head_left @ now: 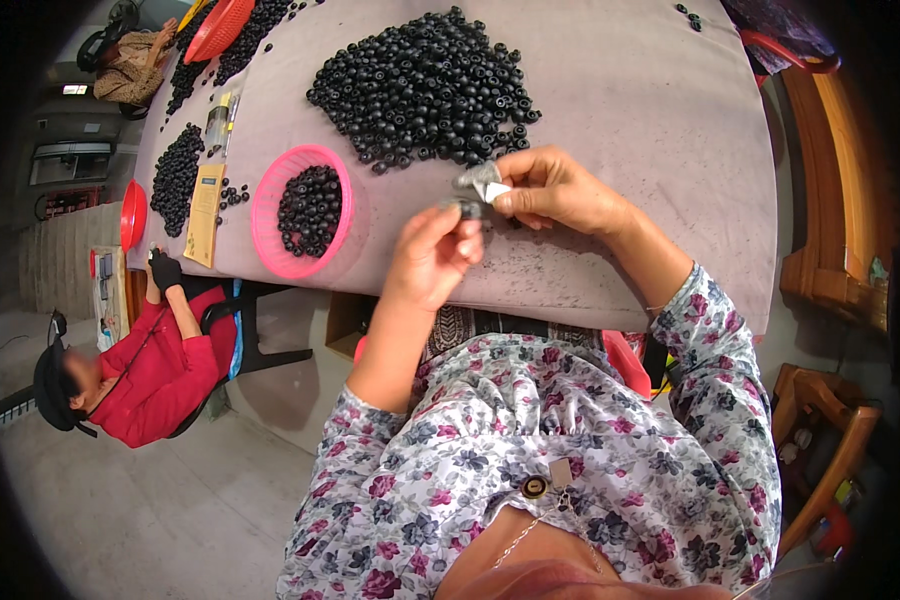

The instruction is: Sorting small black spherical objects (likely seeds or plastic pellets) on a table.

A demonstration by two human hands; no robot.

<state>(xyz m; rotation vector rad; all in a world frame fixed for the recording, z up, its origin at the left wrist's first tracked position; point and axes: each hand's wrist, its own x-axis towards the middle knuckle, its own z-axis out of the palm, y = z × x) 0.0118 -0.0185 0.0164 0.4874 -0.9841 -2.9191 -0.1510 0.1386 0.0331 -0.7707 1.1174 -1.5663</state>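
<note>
My left hand is closed, pinching a small black round piece between thumb and fingers, near the table's front edge. Just to its right, my right hand grips a crumpled grey cloth-like scrap with a white patch, close against that piece; whether they touch is blurred. Beyond both hands lies a large pile of black bead-like pieces, many with a hole in them. A pink plastic basket to the left contains more such pieces.
On the far left of the cloth-covered table are a smaller black pile, a tan packet and red baskets. A person in red sits at the left side, with another person beyond. Wooden furniture stands at the right.
</note>
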